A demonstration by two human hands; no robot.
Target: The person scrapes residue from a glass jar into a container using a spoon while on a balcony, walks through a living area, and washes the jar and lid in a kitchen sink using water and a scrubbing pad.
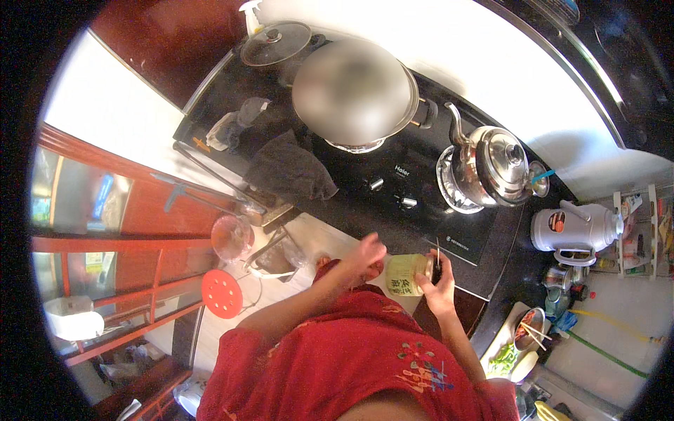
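My right hand [441,284] grips a jar [403,273] with pale yellow-green contents and writing on its side. The jar is tilted onto its side before my red shirt. Between the jar and my palm shows a slim dark object [436,269] with a thin tip pointing up; what it is cannot be told. Left of the jar, my left hand [368,257] is raised with curled fingers. Whether it holds anything is hidden. Beyond both hands lies the front of a black gas hob [389,202] with two knobs.
On the hob stand a large metal wok [413,100], its top blurred, and a steel kettle [492,158]. A dark cloth [289,166] and glass lid [276,44] lie to the left. A thermos jug [571,231] and a bowl with chopsticks [529,329] are rightward; a red stool [222,293] stands left.
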